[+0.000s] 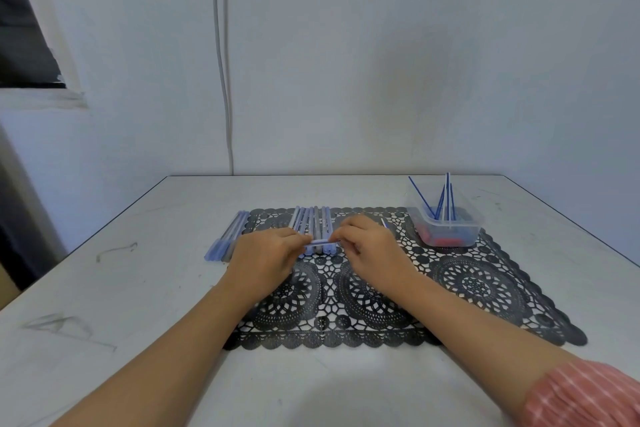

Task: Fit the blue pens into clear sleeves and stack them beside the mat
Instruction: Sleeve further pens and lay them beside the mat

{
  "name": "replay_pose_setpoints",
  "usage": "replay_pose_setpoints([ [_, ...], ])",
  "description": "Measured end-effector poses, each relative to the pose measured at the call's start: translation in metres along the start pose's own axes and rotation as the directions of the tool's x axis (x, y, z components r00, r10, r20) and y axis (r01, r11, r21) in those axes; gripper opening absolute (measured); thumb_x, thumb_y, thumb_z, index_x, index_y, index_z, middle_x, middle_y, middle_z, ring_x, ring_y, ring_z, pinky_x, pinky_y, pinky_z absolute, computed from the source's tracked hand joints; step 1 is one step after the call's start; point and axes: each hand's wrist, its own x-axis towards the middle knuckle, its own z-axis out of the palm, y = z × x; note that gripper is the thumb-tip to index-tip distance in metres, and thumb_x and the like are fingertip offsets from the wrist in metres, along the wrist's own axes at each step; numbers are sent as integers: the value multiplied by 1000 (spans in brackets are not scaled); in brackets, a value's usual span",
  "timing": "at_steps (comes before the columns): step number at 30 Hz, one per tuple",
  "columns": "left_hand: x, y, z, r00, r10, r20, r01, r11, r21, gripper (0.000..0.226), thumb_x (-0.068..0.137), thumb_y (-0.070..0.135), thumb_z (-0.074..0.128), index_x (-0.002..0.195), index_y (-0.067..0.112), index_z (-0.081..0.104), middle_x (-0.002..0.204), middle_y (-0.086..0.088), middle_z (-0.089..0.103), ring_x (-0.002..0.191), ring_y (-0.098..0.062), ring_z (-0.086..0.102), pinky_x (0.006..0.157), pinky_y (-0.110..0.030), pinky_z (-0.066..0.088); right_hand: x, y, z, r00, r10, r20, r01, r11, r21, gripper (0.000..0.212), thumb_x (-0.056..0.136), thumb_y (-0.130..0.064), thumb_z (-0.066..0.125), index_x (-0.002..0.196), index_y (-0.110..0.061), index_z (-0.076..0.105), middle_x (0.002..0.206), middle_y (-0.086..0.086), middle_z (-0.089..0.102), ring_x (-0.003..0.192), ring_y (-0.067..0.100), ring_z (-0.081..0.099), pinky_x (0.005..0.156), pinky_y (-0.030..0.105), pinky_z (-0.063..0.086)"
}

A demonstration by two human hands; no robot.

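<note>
On the pale tabletop [104, 288], just off the left edge of the black lace mat [478, 288], lies a stack [228, 239] of clear sleeved pens, bluish at the near ends, running from the far side toward the near side. The left hand [266, 256] hovers over the mat's far left part, its grip pinched on the left end of one sleeve [320, 242], which lies crosswise between the two hands. Behind that sleeve, along the mat's far edge, a row [313, 222] of more sleeves lies side by side; whether they are filled cannot be told. The right hand [369, 246] pinches the sleeve's right end, fingers curled. On the mat's far right corner stands a clear tub [446, 225] with thin blue pens [446, 198] leaning upright in it and red pieces [446, 238] at its bottom. A pink striped cuff [585, 395] shows at the near right corner.
</note>
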Motion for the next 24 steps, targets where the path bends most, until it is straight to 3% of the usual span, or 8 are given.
replay_pose_setpoints([
  [2, 0, 0, 1, 1000, 9, 6, -9, 1000, -1, 22, 76, 26, 62, 92, 26, 76, 76, 14, 70, 58, -9, 65, 41, -18, 44, 1, -2, -1, 999, 51, -3, -51, 997, 56, 24, 75, 10, 64, 85, -10, 72, 89, 4, 65, 77, 12, 59, 71, 18, 47],
  [6, 0, -1, 2, 1000, 10, 20, -9, 1000, -12, 22, 76, 27, 61, 94, 25, 75, 77, 13, 71, 59, -10, 66, 39, -22, 47, 2, -7, -3, 977, 215, 10, -213, 958, 191, 25, 77, 8, 61, 86, -12, 73, 90, 1, 65, 78, 11, 61, 72, 21, 53],
  [9, -1, -1, 3, 999, 3, 35, -2, 1000, -18, 23, 78, 29, 59, 95, 25, 75, 78, 13, 71, 57, -11, 66, 39, -24, 49, 5, -9, -5, 891, 449, 68, -445, 837, 317, 28, 78, 3, 63, 82, -23, 73, 87, -8, 66, 82, -1, 60, 75, 7, 47],
  [12, -1, -1, 3, 1000, -2, 29, 3, 1000, -20, 24, 80, 31, 57, 95, 25, 75, 78, 13, 71, 55, -11, 65, 39, -23, 48, 6, -6, -4, 790, 591, 160, -582, 644, 497, 27, 78, -5, 69, 77, -32, 70, 83, -6, 71, 82, 9, 66, 78, 24, 54],
  [14, -1, 0, 2, 1000, 3, 23, -2, 1000, -15, 30, 83, 36, 49, 94, 25, 74, 77, 13, 70, 56, -11, 65, 39, -22, 46, 5, -6, -5, 768, 606, 207, -610, 596, 522, 27, 79, -4, 69, 79, -31, 69, 83, -2, 72, 82, 15, 67, 77, 28, 56],
  [18, -1, 0, 1, 1000, 0, 25, 1, 999, -40, 38, 84, 39, 41, 95, 25, 74, 76, 14, 70, 57, -10, 65, 40, -20, 45, 7, -6, -6, 782, 583, 221, -598, 601, 531, 27, 80, 0, 67, 85, -26, 69, 87, -4, 71, 82, 10, 66, 78, 22, 54],
  [24, 1, 0, 0, 999, 5, 31, -4, 999, -34, 24, 80, 31, 57, 95, 24, 75, 78, 13, 71, 57, -9, 65, 42, -17, 43, 9, -1, -13, 783, 597, 174, -586, 616, 526, 28, 78, 2, 68, 84, -25, 70, 86, 2, 71, 80, 14, 66, 73, 19, 54],
])
